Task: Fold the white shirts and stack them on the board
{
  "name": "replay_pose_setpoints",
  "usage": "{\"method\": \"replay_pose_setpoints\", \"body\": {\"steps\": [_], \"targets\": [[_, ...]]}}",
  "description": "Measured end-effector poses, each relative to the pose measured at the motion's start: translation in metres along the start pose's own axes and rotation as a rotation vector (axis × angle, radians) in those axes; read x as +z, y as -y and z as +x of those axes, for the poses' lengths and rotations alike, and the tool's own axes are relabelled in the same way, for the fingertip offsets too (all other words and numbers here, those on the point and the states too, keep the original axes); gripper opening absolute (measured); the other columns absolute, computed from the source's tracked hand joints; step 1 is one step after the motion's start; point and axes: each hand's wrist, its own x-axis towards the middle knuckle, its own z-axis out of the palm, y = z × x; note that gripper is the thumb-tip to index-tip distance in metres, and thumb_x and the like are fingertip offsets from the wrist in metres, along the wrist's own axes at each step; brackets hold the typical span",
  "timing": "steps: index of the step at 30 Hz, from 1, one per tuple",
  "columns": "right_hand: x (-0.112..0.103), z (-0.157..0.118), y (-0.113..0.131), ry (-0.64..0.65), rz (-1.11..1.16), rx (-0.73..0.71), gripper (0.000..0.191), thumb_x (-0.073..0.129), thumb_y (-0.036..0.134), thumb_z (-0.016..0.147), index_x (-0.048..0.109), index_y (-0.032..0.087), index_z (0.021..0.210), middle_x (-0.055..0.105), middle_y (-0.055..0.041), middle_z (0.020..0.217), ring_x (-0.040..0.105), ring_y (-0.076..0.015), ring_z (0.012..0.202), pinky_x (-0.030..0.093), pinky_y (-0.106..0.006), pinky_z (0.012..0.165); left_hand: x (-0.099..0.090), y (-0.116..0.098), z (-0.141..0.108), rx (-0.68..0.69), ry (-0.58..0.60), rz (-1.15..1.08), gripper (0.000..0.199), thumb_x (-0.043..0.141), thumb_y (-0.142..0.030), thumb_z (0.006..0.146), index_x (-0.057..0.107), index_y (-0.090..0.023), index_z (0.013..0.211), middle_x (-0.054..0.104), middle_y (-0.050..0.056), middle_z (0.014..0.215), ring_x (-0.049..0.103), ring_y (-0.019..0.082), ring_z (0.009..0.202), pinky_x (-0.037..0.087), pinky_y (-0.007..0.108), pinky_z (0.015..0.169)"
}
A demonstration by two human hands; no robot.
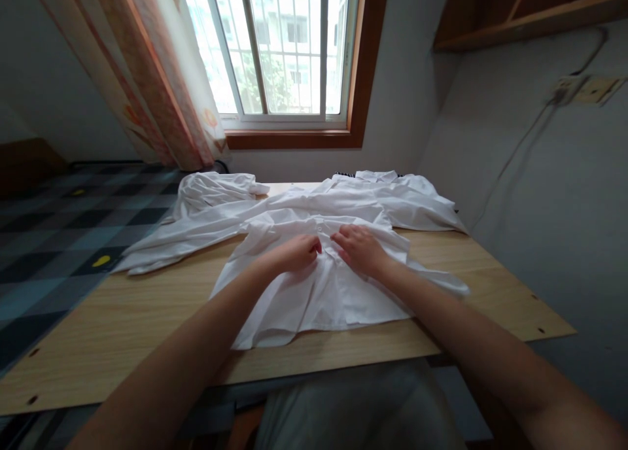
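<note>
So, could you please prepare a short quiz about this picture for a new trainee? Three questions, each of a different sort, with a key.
1. Multiple choice: What do the left hand and the right hand rest on?
A) a grey towel
B) a white garment
C) a blue jacket

2. True or false: The checked bedding lies to the left of the wooden board.

3. Fill in the missing word: The patterned curtain hangs at the left side of the ____.

Key: 1. B; 2. True; 3. window
</note>
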Motion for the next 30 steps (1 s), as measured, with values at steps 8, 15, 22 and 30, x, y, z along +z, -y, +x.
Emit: {"method": "replay_pose_setpoints", "body": {"steps": [8,15,22,30], "targets": [[0.008,-0.011,0.025,-0.015,0.381,0.23,0.029,0.057,0.047,0.095,0.057,0.018,0.099,0.063,-0.0024,0.078,0.058,-0.018,0.072,0.034,-0.027,0.063,0.004,0.0,-0.02,-0.015,-0.105,-0.135,0.02,0.051,-0.035,0.089,0.063,-0.019,0.086,0.068,0.004,0.086,0.061,0.018,0.079,0.046,0.028,0.071],[0.004,-0.018,0.019,0.069,0.479,0.178,0.022,0.066,0.037,0.085,0.053,0.019,0.084,0.058,0.0012,0.075,0.049,-0.0134,0.067,0.03,-0.025,0.06,0.007,-0.007,-0.028,0.071,-0.136,-0.01,0.011,0.06,-0.028,0.087,0.068,-0.02,0.085,0.066,0.006,0.093,0.062,0.02,0.088,0.048,0.031,0.083],[-0.007,-0.025,0.019,0.13,0.463,0.158,0.015,0.06,0.024,0.081,0.051,0.019,0.07,0.057,0.0011,0.069,0.046,-0.0125,0.064,0.027,-0.026,0.059,0.007,-0.013,-0.032,0.104,-0.103,0.048,0.007,0.067,-0.025,0.085,0.068,-0.018,0.085,0.066,0.007,0.095,0.06,0.02,0.088,0.047,0.032,0.085],[-0.016,-0.031,0.02,0.239,0.333,0.164,0.018,0.054,0.023,0.085,0.057,0.019,0.068,0.063,-0.003,0.072,0.045,-0.0133,0.063,0.025,-0.027,0.058,0.012,-0.017,-0.039,0.112,-0.048,0.271,0.017,0.056,-0.03,0.093,0.064,-0.016,0.087,0.064,0.01,0.095,0.06,0.024,0.094,0.045,0.036,0.091]]}}
